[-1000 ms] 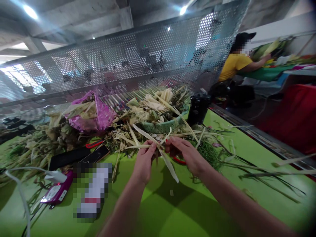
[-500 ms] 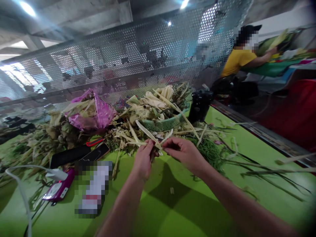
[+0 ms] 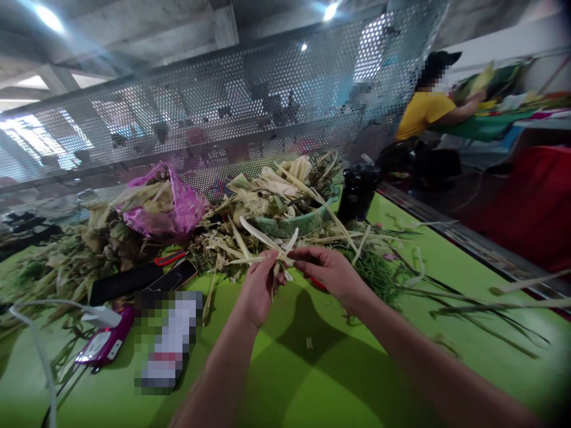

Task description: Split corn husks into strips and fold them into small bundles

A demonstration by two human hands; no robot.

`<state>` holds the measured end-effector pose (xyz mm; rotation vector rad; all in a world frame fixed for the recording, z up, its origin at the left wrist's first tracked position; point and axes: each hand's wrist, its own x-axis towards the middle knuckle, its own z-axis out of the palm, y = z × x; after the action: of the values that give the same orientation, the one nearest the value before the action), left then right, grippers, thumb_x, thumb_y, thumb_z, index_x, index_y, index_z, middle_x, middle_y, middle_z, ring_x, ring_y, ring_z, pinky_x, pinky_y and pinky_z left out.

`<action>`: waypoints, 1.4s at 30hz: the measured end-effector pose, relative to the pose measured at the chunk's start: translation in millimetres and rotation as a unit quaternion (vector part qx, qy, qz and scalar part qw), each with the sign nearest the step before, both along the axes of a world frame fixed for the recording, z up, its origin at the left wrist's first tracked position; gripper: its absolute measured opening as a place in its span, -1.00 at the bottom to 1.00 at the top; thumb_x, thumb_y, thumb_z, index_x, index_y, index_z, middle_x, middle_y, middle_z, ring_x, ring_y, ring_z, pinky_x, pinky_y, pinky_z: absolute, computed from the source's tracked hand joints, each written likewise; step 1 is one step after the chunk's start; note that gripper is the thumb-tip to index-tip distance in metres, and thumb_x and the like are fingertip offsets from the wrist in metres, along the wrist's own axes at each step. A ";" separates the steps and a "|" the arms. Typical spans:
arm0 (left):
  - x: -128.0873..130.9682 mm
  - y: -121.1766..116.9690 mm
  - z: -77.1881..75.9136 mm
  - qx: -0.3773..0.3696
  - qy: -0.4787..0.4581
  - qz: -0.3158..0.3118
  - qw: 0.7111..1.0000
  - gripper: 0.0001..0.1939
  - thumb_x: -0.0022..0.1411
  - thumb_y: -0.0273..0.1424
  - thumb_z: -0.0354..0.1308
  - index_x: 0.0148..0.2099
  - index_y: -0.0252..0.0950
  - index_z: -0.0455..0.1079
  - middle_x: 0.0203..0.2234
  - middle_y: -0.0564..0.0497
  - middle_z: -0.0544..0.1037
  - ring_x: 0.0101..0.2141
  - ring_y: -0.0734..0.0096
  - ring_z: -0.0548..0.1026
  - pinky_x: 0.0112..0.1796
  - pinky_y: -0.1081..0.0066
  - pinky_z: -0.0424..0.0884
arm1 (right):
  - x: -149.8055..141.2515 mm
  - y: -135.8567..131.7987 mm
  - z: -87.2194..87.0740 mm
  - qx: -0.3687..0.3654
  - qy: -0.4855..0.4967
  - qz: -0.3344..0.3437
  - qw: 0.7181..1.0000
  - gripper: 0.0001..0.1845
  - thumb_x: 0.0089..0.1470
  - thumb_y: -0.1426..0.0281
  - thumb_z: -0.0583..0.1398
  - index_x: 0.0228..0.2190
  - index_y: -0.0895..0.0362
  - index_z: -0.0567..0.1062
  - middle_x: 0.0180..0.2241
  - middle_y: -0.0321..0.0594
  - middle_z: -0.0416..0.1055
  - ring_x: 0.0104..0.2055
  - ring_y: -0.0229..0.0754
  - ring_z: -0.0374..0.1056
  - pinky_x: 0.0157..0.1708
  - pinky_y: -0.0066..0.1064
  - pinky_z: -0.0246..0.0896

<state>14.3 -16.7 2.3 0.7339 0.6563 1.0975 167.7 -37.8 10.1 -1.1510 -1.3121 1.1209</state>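
Note:
My left hand (image 3: 261,285) is closed around the lower end of several pale dried leaf strips (image 3: 260,233), which fan out above the fingers. Close by on the right, my right hand (image 3: 328,270) pinches at the same strips where they cross, fingertips together. A short strip points up between the two hands and a small white piece hangs below. Part of a red object (image 3: 318,284) shows under my right fingers; its kind is hidden. Behind the hands lies a heap of dried husks and leaves in a green basket (image 3: 289,226).
A pink plastic bag (image 3: 190,205) of husks, a red-handled tool (image 3: 170,258), phones (image 3: 176,277) and a purple power strip (image 3: 104,342) lie left. A black container (image 3: 357,193), green strands (image 3: 377,270) and long stalks (image 3: 482,309) are right. Beyond sits a person in yellow (image 3: 423,113).
The short strip between my hands has swung left and more upright. My right hand has shifted slightly left, and the red object now shows beneath it. The view has turned a little.

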 end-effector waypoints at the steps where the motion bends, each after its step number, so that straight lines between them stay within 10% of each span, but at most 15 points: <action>1: -1.0 0.1 -0.2 0.027 0.018 0.004 0.999 -0.68 -0.03 -0.25 0.33 -0.29 -0.32 0.36 -0.53 0.13 0.38 -0.58 0.65 0.26 -0.51 0.57 0.21 | 0.0 -0.4 0.4 -0.002 -0.001 -0.005 1.000 -0.69 -0.11 0.26 0.31 -0.26 0.09 0.60 -0.58 -0.31 0.40 -0.54 -0.28 0.22 -0.56 -0.45 0.07; 13: -5.7 2.0 -2.1 0.107 0.235 0.029 0.966 -0.61 0.03 -0.07 0.23 -0.37 -0.34 0.38 -0.66 0.19 0.16 -0.62 0.64 0.03 -0.58 0.50 -0.09 | -3.8 -5.5 3.4 0.083 -0.069 -0.027 0.994 -0.76 -0.03 0.24 0.27 -0.31 0.09 0.60 -0.43 -0.20 0.48 -0.38 -0.17 0.33 -0.44 -0.38 0.20; 27: 0.9 -1.5 -6.5 0.033 0.029 0.052 0.998 -0.65 -0.07 -0.25 0.36 -0.35 -0.33 0.31 -0.69 0.25 0.08 -0.68 0.73 -0.03 -0.62 0.60 -0.14 | -4.2 0.8 -3.7 0.044 -0.035 -0.032 0.998 -0.84 -0.13 0.28 0.31 -0.48 0.12 0.54 -0.58 -0.31 0.39 -0.52 -0.27 0.24 -0.49 -0.42 0.14; 33: -1.2 0.1 -5.7 0.068 0.121 0.008 0.990 -0.63 -0.03 -0.14 0.32 -0.33 -0.34 0.39 -0.71 0.24 0.07 -0.68 0.70 -0.05 -0.63 0.56 -0.17 | -1.1 -0.2 -0.8 0.019 0.042 0.008 0.999 -0.73 -0.10 0.23 0.32 -0.31 0.08 0.57 -0.36 -0.26 0.50 -0.33 -0.21 0.36 -0.33 -0.40 0.22; 42: 6.1 -4.3 -3.8 0.170 0.198 -0.056 0.964 -0.75 0.01 -0.23 0.30 -0.37 -0.32 0.46 -0.54 0.06 0.42 -0.41 0.45 0.34 -0.32 0.48 0.26 | -1.6 -3.3 -9.7 0.055 -0.054 -0.128 0.989 -0.65 -0.07 0.12 0.28 -0.57 0.17 0.48 -0.64 -0.33 0.30 -0.63 -0.35 0.09 -0.64 -0.48 -0.05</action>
<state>20.3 -21.0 -1.5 1.2941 0.7609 0.9756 166.0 -41.0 0.4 -1.2725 -1.2500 0.7991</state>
